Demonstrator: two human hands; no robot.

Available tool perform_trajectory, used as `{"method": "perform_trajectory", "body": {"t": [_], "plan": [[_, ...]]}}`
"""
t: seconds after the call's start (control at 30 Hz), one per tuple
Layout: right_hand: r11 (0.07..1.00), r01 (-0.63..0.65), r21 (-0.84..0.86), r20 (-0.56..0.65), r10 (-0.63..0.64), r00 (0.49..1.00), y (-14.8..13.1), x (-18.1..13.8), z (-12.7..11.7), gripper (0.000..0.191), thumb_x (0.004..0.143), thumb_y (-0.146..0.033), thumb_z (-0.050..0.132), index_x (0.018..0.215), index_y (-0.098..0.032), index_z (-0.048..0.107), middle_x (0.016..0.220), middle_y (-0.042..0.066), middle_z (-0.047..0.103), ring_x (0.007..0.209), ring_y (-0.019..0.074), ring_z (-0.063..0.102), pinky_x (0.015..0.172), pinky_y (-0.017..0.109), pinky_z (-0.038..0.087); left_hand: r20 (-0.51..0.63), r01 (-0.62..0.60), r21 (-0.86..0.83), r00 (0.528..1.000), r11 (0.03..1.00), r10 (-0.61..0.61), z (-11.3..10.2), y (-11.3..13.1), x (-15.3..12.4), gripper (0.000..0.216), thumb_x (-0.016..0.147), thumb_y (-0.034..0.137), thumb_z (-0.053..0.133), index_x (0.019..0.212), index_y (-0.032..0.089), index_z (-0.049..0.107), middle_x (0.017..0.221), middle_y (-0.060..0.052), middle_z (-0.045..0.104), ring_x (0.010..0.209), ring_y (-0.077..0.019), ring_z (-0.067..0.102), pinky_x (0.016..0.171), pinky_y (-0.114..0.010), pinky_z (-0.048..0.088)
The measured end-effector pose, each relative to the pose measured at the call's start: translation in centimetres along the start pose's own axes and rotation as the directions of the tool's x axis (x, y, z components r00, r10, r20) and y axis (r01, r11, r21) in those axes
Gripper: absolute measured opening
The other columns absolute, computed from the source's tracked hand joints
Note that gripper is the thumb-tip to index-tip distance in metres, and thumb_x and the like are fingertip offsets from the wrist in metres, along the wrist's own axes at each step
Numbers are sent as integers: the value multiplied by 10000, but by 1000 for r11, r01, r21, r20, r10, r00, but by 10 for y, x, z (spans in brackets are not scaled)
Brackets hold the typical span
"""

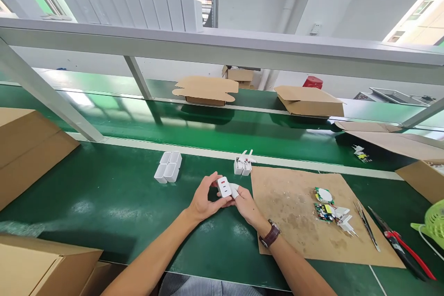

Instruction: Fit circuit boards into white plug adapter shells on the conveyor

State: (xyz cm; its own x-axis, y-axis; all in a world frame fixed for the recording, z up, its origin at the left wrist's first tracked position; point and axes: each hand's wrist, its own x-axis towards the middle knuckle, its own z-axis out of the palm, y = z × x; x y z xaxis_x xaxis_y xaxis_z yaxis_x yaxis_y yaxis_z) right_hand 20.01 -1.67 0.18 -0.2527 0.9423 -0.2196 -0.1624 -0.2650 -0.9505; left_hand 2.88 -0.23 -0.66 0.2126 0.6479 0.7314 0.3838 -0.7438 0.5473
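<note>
A white USB charger (225,188) is held between both hands above the green bench, its face with the port slots turned up toward me. My left hand (205,198) grips it from the left with fingers and thumb. From the right, my right hand (244,202) closes on it, white covers on its fingertips and a watch on the wrist. Behind the hands stand white housings (242,167) with prongs and wires sticking out. To the left is a block of several white plastic cases (168,167).
On the right, a brown cardboard sheet (284,212) bears circuit boards (324,212), white plug parts (343,220) and tweezers (366,226). Red-handled pliers (402,243) lie beside a green fan (433,224). Cardboard boxes (31,152) flank the left. A shelf beam (222,48) crosses overhead.
</note>
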Motion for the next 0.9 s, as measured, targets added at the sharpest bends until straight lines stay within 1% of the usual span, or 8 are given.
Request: {"method": "perform_trajectory", "body": {"t": [0.13,0.27,0.37,0.5,0.6,0.77,0.83,0.9], "plan": [[986,149,-70,-91,-156,984,-4,-2,-1,470,879,-598,659,1195,-258,733,1160,80,769,1040,302,736,906,498,627,-13,36,13,999,999,-36,-2,-2,0,779,899,351,718,1547,221,306,1214,-129,679,1004,-240,700,874,-406,605],[910,376,-177,-111,-398,911,-11,-6,-5,375,930,-529,635,1213,-299,723,1256,61,731,1075,264,720,979,465,607,-22,165,102,986,981,-163,-4,-12,1,766,855,338,746,1515,218,374,1197,-126,655,1105,-281,661,973,-469,564],[810,492,-319,-178,-561,808,-14,-6,-15,344,988,-470,557,1243,-292,703,1249,74,717,1114,246,699,1044,467,566,12,344,123,938,931,-348,-3,-24,5,741,800,368,779,1456,225,465,1175,-114,647,1150,-302,643,1003,-491,544],[784,451,-428,-458,-618,639,-14,8,-41,413,976,-402,536,1342,-229,618,1255,119,687,1124,246,680,1087,495,523,84,537,7,840,844,-535,9,-41,24,792,753,378,797,1452,231,455,1243,-107,655,1169,-288,661,1031,-460,528],[871,348,-348,-572,-491,657,-8,23,-62,486,897,-349,584,1356,-188,584,1203,133,705,1084,252,701,1035,479,562,178,589,-28,798,807,-576,26,-51,47,758,723,342,805,1400,211,491,1265,-111,673,1190,-299,661,1068,-469,504],[904,355,-238,-496,-427,756,3,40,-73,489,797,-283,623,1282,-218,620,1128,93,749,1042,246,725,1001,459,587,293,602,-116,780,790,-552,53,-56,62,731,720,278,807,1381,222,501,1292,-108,679,1126,-281,698,1035,-463,542],[894,383,-234,-511,-448,734,5,41,-71,487,801,-295,625,1282,-215,612,1128,97,745,1036,249,723,1006,470,584,280,582,-121,797,804,-535,53,-54,57,768,732,270,801,1424,228,470,1357,-125,642,1118,-272,701,1014,-459,560],[887,386,-254,-559,-460,690,3,38,-69,482,828,-330,615,1291,-198,598,1161,116,724,1048,257,711,1020,485,574,219,496,-56,853,866,-474,41,-51,49,751,763,288,784,1441,226,466,1397,-141,609,1172,-291,676,1026,-491,552]]}}
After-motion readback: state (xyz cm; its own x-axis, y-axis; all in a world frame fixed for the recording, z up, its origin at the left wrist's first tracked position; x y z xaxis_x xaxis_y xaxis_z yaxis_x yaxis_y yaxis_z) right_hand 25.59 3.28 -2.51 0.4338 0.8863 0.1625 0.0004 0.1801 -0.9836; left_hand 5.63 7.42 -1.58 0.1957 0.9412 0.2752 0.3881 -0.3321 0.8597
